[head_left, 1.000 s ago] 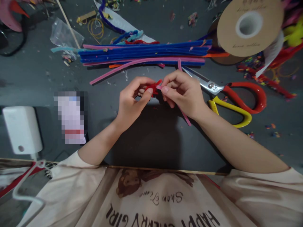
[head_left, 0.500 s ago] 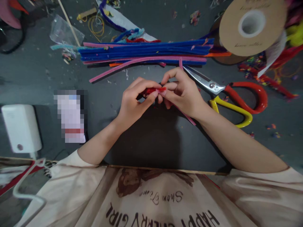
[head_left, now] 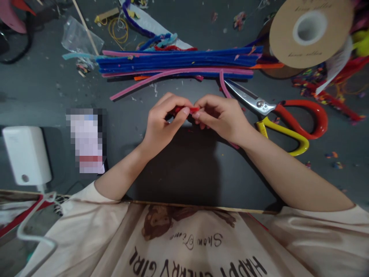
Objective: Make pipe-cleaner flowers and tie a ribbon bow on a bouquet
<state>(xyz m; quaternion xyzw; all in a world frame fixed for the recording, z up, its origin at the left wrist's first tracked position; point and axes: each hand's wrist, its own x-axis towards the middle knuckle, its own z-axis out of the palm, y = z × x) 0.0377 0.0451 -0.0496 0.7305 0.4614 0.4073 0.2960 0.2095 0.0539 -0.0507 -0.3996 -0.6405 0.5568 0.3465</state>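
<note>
Between my two hands is a small piece of red pipe cleaner [head_left: 195, 109], mostly covered by the fingers. My left hand [head_left: 165, 121] pinches it between thumb and forefinger. From the other side my right hand [head_left: 220, 115] grips its end with thumb and bent fingers. A pink pipe cleaner [head_left: 224, 84] lies beneath my right hand, its upper end curving out above the knuckles and its lower end showing below the wrist. Beyond both hands lies a bundle of blue pipe cleaners [head_left: 173, 60] with pink and orange ones among them.
Scissors [head_left: 260, 104] with red and yellow handles lie right of my right hand. A ribbon spool [head_left: 276, 42] stands at the back right, near fuzzy scraps. At left are a pixelated phone [head_left: 88, 140] and a white power bank [head_left: 27, 156] with a cable. A plastic bag [head_left: 82, 36] lies behind.
My right hand's fingers have folded down and closed in on the red piece, nearer the left fingertips. More of the pink pipe cleaner's upper end shows. My left hand has hardly moved.
</note>
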